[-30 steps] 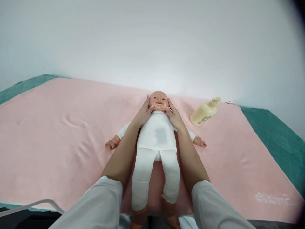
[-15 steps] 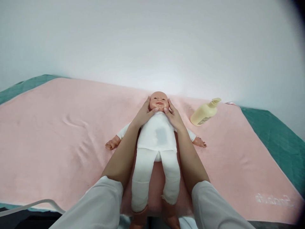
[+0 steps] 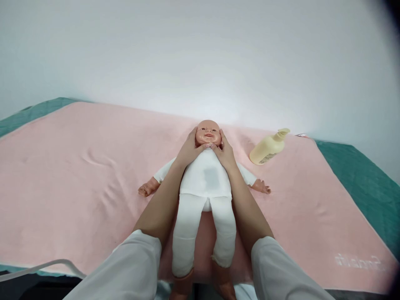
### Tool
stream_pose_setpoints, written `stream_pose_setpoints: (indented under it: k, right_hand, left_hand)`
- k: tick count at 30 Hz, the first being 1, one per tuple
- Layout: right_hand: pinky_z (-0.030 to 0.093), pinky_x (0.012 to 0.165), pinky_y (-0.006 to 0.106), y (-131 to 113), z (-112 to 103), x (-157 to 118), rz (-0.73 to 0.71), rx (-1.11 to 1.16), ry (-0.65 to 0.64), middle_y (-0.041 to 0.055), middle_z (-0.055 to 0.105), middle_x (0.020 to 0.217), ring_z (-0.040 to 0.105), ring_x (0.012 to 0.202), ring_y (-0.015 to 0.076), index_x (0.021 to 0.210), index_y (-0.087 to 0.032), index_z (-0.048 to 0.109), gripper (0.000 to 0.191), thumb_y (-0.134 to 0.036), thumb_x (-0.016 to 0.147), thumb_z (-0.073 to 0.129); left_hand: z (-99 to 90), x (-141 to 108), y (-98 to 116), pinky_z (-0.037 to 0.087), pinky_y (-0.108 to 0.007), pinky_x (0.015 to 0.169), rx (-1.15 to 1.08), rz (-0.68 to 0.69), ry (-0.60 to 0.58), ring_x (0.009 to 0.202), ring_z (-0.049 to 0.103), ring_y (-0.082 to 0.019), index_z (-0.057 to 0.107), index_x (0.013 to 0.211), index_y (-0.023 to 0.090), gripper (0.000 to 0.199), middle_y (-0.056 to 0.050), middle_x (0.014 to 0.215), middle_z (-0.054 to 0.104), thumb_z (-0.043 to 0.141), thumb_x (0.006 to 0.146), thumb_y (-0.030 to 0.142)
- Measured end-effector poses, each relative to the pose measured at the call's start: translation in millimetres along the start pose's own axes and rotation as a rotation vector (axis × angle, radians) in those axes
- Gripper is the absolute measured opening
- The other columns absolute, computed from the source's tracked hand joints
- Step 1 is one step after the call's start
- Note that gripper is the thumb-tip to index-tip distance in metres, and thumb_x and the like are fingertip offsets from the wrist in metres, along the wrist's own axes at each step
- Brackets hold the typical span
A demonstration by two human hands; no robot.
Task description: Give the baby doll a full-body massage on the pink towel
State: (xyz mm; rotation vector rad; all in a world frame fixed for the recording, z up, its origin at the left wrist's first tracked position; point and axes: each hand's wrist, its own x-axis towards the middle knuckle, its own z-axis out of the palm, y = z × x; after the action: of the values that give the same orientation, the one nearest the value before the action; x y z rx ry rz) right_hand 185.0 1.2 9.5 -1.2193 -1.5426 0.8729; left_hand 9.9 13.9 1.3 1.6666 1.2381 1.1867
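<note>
A baby doll (image 3: pixel 205 175) with a hard head and a white cloth body lies face up, its feet toward me. My left hand (image 3: pixel 189 151) cups the left side of the doll's head, fingers along the cheek and out past the ear. On the other side my right hand (image 3: pixel 225 156) holds the head the same way. Both thumbs meet or nearly meet under the chin, at the top of the white cloth. A grey-blue patch shows on the doll's chest. Its arms stretch out sideways, partly behind my forearms.
A pale yellow pump bottle (image 3: pixel 267 149) leans to the right of the doll. Beneath lies a pink towel (image 3: pixel 62 179) over a green cover (image 3: pixel 359 179). A white wall (image 3: pixel 200 54) rises behind. A pale cable (image 3: pixel 46 264) curves at the lower left.
Both thumbs have slid inward along the jaw to the middle under the chin. My right hand has shifted slightly left and down. The doll and the bottle stay in place.
</note>
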Motion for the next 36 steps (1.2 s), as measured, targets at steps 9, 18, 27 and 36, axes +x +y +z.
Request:
stream_pose_setpoints:
  k: [9, 18, 27, 36]
  right_hand:
    - [0.041, 0.114, 0.051, -0.2, 0.8, 0.0, 0.015, -0.038, 0.016, 0.0089, 0.05, 0.149, 0.058, 0.126, 0.0304, 0.155, -0.022, 0.027, 0.1, -0.071, 0.076, 0.062]
    - [0.037, 0.119, 0.044, 5.3, -1.9, 3.2, -0.003, 0.033, -0.015, 0.0073, 0.04, 0.157, 0.045, 0.141, 0.0267, 0.155, -0.022, 0.026, 0.098, -0.074, 0.078, 0.058]
    - [0.031, 0.122, 0.043, 5.0, -6.6, 3.7, -0.011, 0.072, -0.052, 0.0049, 0.035, 0.16, 0.039, 0.145, 0.0231, 0.156, -0.024, 0.025, 0.094, -0.072, 0.081, 0.056]
    - [0.027, 0.125, 0.046, 13.7, -9.3, 6.4, -0.012, 0.076, -0.101, -0.0009, 0.034, 0.16, 0.032, 0.149, 0.0232, 0.157, -0.029, 0.018, 0.089, -0.072, 0.086, 0.048]
  left_hand:
    - [-0.9, -0.2, 2.9, 0.032, -0.045, 0.119, 0.029, -0.014, 0.038, 0.144, 0.037, -0.032, 0.031, 0.153, 0.02, 0.089, -0.015, 0.158, 0.035, 0.069, 0.079, 0.051]
    - [-1.2, -0.7, 5.6, 0.034, -0.041, 0.118, -0.003, -0.036, 0.013, 0.145, 0.037, -0.029, 0.028, 0.154, 0.021, 0.085, -0.011, 0.159, 0.035, 0.063, 0.083, 0.05]
    - [-6.0, -3.4, 13.3, 0.027, -0.041, 0.122, 0.03, -0.05, -0.01, 0.149, 0.03, -0.029, 0.024, 0.156, 0.02, 0.083, -0.009, 0.161, 0.03, 0.056, 0.088, 0.053]
    - [-10.1, -5.3, 15.5, 0.021, -0.038, 0.124, 0.116, -0.044, -0.054, 0.15, 0.026, -0.026, 0.017, 0.158, 0.018, 0.082, -0.008, 0.164, 0.024, 0.046, 0.093, 0.059]
